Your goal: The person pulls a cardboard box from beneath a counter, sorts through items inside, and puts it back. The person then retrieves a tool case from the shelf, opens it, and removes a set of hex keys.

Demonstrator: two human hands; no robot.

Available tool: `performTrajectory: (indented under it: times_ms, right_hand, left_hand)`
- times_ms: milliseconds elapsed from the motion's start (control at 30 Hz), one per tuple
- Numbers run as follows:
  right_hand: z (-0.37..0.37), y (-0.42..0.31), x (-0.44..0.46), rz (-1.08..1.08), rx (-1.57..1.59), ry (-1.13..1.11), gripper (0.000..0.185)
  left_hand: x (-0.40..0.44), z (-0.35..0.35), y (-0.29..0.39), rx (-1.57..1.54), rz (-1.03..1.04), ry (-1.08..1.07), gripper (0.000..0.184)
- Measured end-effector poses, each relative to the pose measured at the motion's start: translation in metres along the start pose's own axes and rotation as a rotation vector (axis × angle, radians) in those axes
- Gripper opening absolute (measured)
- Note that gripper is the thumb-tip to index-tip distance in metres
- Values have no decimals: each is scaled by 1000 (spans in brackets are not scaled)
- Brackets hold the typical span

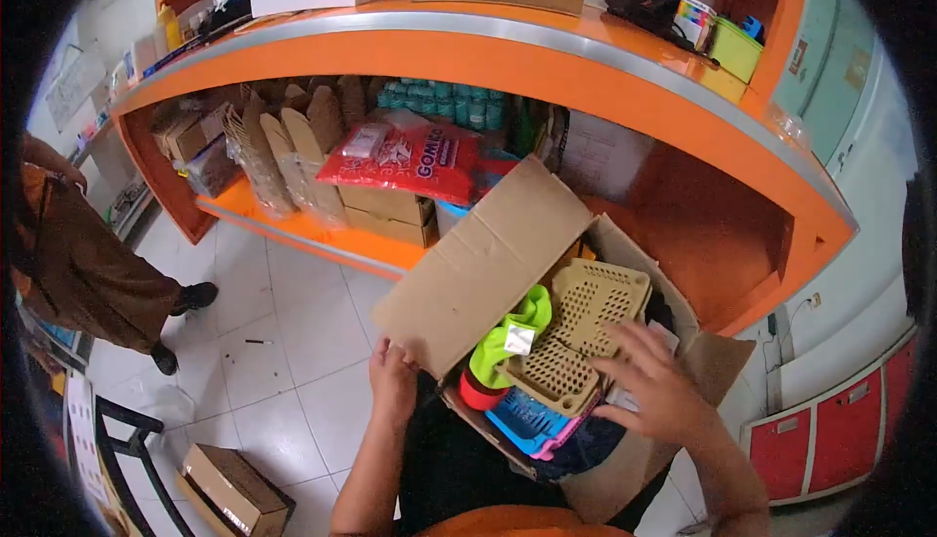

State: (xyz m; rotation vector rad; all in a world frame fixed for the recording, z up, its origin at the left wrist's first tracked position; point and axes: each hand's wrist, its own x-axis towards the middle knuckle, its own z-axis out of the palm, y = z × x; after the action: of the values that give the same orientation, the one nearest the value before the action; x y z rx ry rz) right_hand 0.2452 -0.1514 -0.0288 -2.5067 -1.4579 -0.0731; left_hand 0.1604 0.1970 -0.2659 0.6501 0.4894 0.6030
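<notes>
My left hand (393, 373) has its fingers closed on the near corner of a cardboard flap (483, 268) of an open box. My right hand (652, 381) hovers with spread fingers over the box's right side, beside a beige perforated basket (576, 356); whether a fingertip touches the basket is unclear. Also inside the box are a bright green cloth (485, 359) with a white tag, a red round item (478, 392), a blue basket (532, 422) with a pink edge under it, and dark fabric (590, 444).
An orange counter (449, 54) curves across ahead, its shelf holding a red package (415, 158) and cardboard pieces. Another person (93, 254) stands at the left. A small cardboard box (232, 493) and black metal frame (137, 444) are at lower left; red drawers (839, 430) stand at right.
</notes>
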Motion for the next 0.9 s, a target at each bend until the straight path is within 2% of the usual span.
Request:
performTrajectory:
  times_ms: [33,67,100,133,167,233,300,333,367,433,467,567,667,767,900]
  right_hand:
    - [-2,0,-13,81,15,104,58]
    - [12,13,-40,192,-77,341,59]
    - [32,27,-75,302,-166,576,60]
    - [48,35,-100,332,-197,854,57]
    - [60,36,-122,361,-224,1129,54]
    - [78,23,-161,712,-92,1053,77]
    - [147,42,-220,840,459,1219,84]
    - [153,32,-210,870,762,1188,92]
    - [160,23,-201,924,1050,1160,100]
    - [154,-22,-153,837,1251,881,117]
    - [158,-30,-148,731,1148,757,121]
    - [166,-42,-137,415,819,385,134]
    - [170,-28,-103,421,208,129,133]
    - [185,-21,-79,474,-7,176,133]
    - [168,6,-64,497,2,220,123]
  left_hand:
    - [-24,22,12,272,98,-104,39]
    - [-44,38,24,545,194,-206,32]
    - [-37,23,11,597,413,-571,24]
    - [-48,35,21,848,568,-786,39]
    - [-58,40,22,989,546,-929,48]
    - [-73,54,36,1253,561,-1087,47]
    - [-71,52,40,1329,703,-1048,48]
    - [-69,51,42,1368,776,-1031,49]
    - [-63,41,32,1313,708,-919,53]
    - [-46,18,7,1197,576,-696,63]
    - [-40,19,-1,1162,718,-585,79]
    - [-33,6,-7,1216,190,-642,83]
    - [-28,19,1,1211,84,-626,80]
    - [-33,27,-8,1170,145,-559,76]
    - [-40,55,-1,1129,137,-499,73]
